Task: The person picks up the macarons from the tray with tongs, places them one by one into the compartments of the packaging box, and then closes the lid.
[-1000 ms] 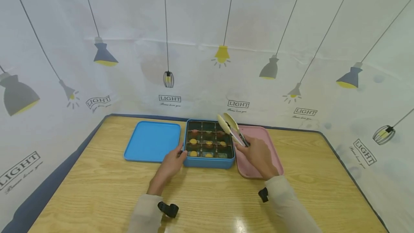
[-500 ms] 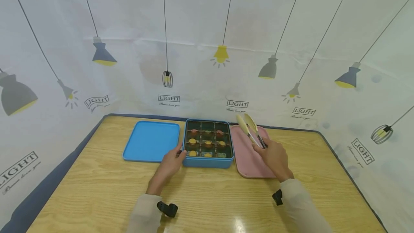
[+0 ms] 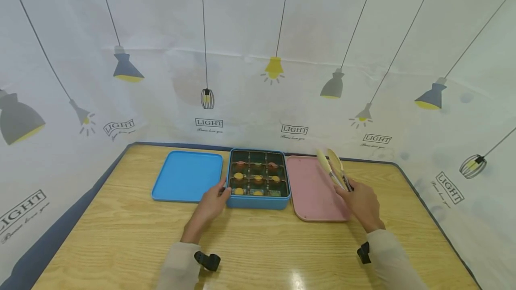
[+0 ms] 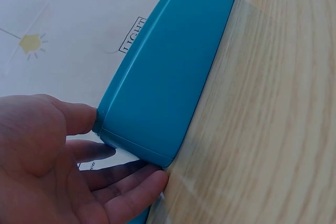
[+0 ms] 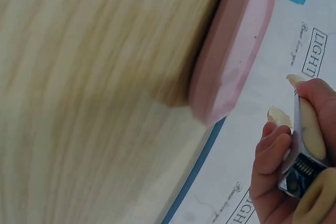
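Note:
The blue box, with a compartmented insert, stands at the table's back middle. Small yellow, red and green pieces lie in its compartments. At the box's front left corner, my left hand has its thumb at the rim and its other fingers extended along the side wall, also seen in the left wrist view. My right hand grips metal tongs with cream tips. Those tips stand apart and point away from me, over the back right of the pink tray; nothing shows between them.
A blue lid lies flat left of the box. The pink tray sits close beside the box's right wall. Behind the wooden table rises a white curtain printed with lamps.
My right hand has carried the tongs rightward, from over the box's right side to over the far right of the pink tray. The left hand has stayed at the box.

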A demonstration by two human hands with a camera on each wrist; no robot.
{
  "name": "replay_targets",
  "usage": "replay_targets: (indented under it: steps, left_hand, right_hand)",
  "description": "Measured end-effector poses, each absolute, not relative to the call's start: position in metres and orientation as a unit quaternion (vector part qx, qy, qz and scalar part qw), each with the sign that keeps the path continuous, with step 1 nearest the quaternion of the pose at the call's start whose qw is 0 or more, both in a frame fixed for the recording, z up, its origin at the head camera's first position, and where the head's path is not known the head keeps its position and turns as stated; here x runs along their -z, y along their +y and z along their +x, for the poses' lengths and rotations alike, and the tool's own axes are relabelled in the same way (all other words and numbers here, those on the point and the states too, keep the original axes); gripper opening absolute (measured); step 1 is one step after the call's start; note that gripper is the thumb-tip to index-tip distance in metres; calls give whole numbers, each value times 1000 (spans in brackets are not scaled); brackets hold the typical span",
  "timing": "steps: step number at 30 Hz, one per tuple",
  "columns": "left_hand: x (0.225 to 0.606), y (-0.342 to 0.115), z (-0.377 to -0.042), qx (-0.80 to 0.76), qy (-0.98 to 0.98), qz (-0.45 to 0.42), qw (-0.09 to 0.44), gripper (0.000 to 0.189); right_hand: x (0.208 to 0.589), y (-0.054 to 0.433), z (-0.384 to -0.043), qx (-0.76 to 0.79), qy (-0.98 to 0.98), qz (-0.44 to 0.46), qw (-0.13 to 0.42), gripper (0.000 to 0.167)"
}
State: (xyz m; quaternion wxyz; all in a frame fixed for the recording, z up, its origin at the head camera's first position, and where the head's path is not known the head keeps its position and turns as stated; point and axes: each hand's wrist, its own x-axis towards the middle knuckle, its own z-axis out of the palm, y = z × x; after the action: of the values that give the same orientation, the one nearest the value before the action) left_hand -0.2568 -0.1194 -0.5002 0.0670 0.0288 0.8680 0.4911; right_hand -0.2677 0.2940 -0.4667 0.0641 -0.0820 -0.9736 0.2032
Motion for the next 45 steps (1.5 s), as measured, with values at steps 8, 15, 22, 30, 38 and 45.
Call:
replay_targets:
  steps: [8, 15, 22, 30, 38, 45]
  left_hand:
    - [498, -119, -256, -495, 866, 29, 67, 58]
    - [499, -120, -256, -495, 866, 31, 67, 58]
    - [500, -120, -257, -496, 865, 35, 70, 59]
    - [500, -121, -257, -500, 862, 36, 69, 58]
    - [498, -120, -256, -495, 866, 35, 69, 59]
    - [499, -120, -256, -496, 865, 32, 71, 59]
  right_hand:
    - [480, 319, -263, -191, -975, -86, 75, 52]
    - [485, 336, -256, -201, -973, -90, 74, 52]
    - [490, 350, -252, -197, -974, -91, 72, 48]
    - [492, 357, -250, -190, -974, -101, 66, 54]
    - [497, 365, -248, -182, -975, -117, 51, 70]
    - [495, 371, -249, -173, -975, -136, 21, 74]
